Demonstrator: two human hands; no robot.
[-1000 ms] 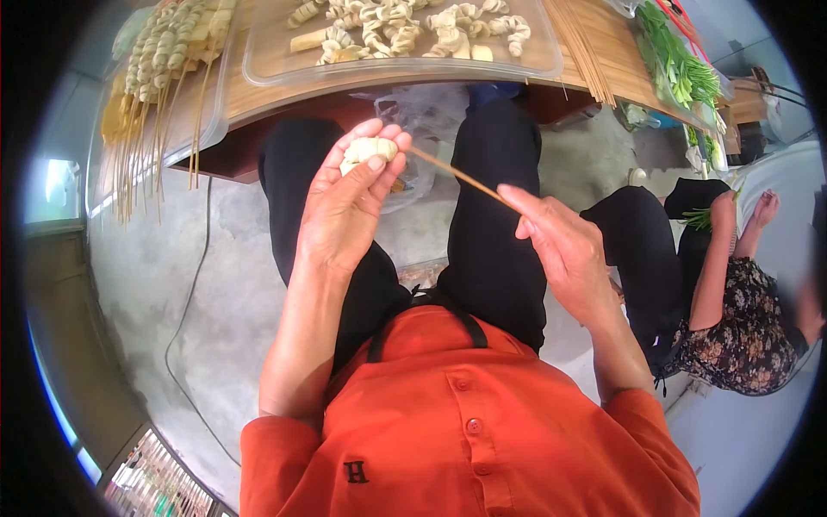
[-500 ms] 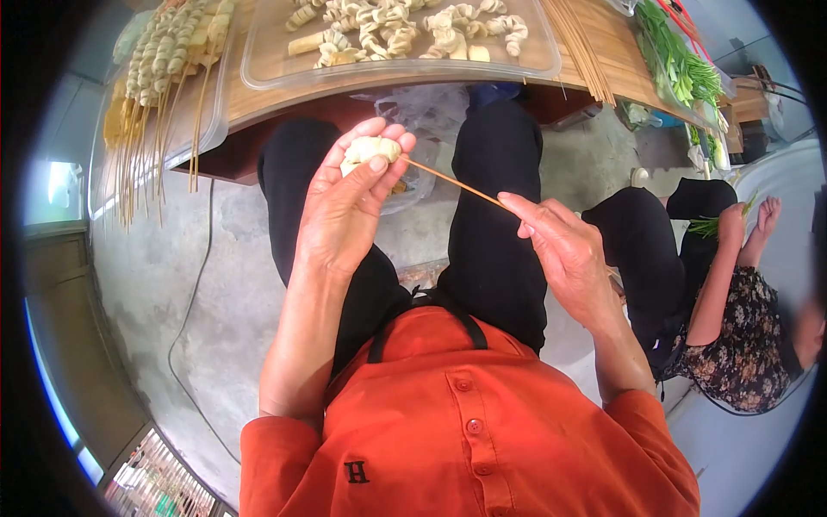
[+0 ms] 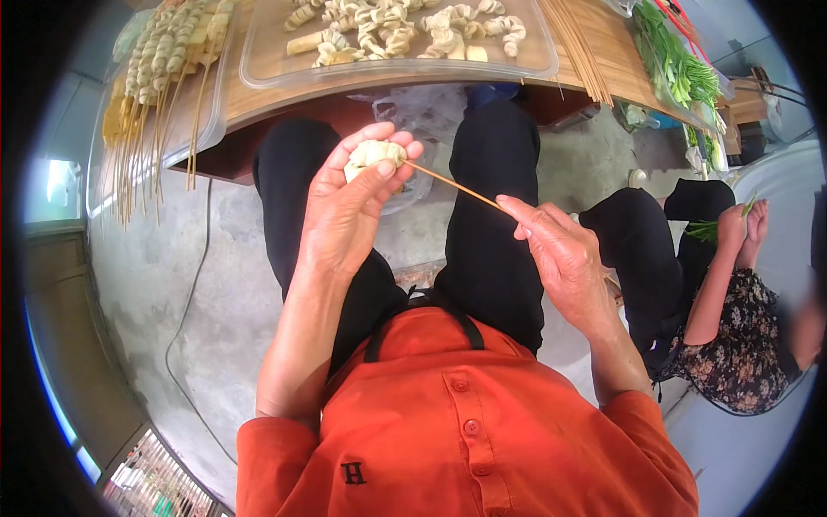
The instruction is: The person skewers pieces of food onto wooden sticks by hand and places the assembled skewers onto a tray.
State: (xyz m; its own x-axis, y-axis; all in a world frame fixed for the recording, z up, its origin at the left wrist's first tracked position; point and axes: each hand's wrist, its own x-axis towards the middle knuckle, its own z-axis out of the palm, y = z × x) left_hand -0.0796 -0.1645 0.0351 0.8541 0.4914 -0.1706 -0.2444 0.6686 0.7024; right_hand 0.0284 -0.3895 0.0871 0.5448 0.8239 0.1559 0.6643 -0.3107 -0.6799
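My left hand (image 3: 349, 202) is closed around a pale, twisted tofu knot (image 3: 376, 156), thumb on the near side and fingers behind. A thin wooden skewer (image 3: 457, 183) runs from the knot down to the right, its tip hidden at the knot. My right hand (image 3: 562, 250) pinches the skewer's other end between thumb and fingers. Beyond my hands, a clear plastic tray (image 3: 396, 71) on the table holds many more loose knots (image 3: 388, 30).
Filled skewers (image 3: 159, 65) lie in a tray at the table's left, sticks overhanging. Bare skewers (image 3: 579, 52) lie right of the middle tray. Green vegetables (image 3: 680, 65) sit at the right. Another person (image 3: 732, 336) sits at my right, holding greens. A cable (image 3: 185, 319) crosses the floor.
Both hands keep their grips, with the left hand shifted very slightly right and down. The other person's hands have come closer together.
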